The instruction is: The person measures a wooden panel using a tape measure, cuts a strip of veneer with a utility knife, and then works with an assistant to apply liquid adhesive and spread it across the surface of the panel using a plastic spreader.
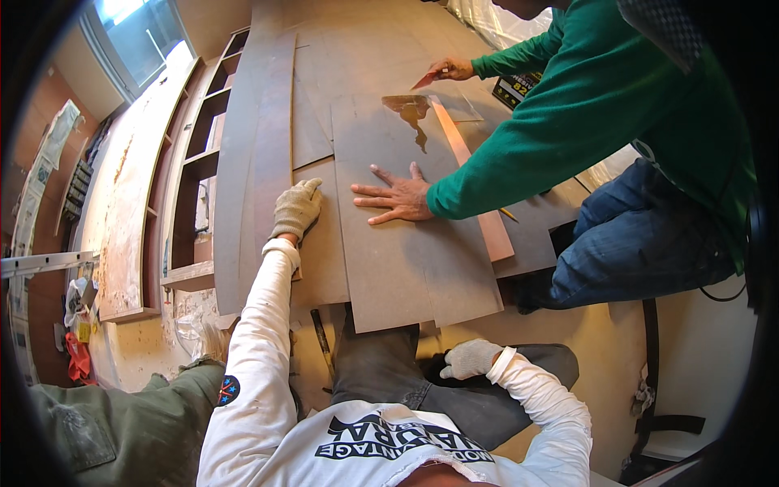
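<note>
My left hand point(298, 209), in a pale work glove, has its fingers curled over the right edge of a long brown board point(272, 122). To its right lies a broad brown sheet point(389, 268), overlapping other sheets. My right hand point(471, 359), also gloved, is closed beside my bent leg, next to something dark; whatever it may hold is hidden. Across from me, a person in a green sleeve point(487, 183) presses a bare hand point(398, 195) flat on the broad sheet. That person's other hand point(454, 70) holds a red spreader point(423, 80) above a wet brown glue-like patch point(407, 109).
An orange-brown wood strip point(471, 178) lies along the broad sheet, with a pencil point(509, 215) beside it. A dark tin point(515, 88) stands by the person. Left are an open wooden frame point(191, 211), a pale panel point(134, 195) and another person's green-clad leg point(138, 414).
</note>
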{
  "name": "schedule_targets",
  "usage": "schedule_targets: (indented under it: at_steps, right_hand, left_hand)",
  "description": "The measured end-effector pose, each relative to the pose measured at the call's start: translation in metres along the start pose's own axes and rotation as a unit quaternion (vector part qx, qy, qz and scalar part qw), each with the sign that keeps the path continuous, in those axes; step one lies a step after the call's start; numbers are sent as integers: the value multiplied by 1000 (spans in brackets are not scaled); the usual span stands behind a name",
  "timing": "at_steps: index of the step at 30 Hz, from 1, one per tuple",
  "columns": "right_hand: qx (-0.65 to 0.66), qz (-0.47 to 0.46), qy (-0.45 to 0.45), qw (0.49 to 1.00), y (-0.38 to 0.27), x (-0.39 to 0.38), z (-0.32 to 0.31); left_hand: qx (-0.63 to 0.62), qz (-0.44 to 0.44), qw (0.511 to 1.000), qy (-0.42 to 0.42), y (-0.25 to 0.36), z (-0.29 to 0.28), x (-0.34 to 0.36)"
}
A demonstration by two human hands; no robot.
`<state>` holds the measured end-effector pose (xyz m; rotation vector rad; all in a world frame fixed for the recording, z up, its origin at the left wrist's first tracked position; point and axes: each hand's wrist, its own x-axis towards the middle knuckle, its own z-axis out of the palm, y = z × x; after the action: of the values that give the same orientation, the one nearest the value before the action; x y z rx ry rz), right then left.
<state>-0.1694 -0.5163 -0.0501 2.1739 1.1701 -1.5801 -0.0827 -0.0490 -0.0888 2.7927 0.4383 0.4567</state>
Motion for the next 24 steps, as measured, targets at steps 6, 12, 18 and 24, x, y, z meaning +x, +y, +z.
schedule_targets:
  at_steps: [6,12,18,24]
  right_hand:
    - [1,3,2,1000,-1,-1,-1]
    - [11,-13,10,1000,1,-2,1]
    - [7,-12,4,1000,-1,-2,0]
    - [-6,1,-1,1000,-1,-3,0]
  left_hand:
    - [-3,-4,1000,-2,1,-1,0]
    - [-11,5,1000,-9,0,-1,0]
    - [5,0,1000,-9,-4,1,1]
    - [3,1,1000,-12,0,2,1]
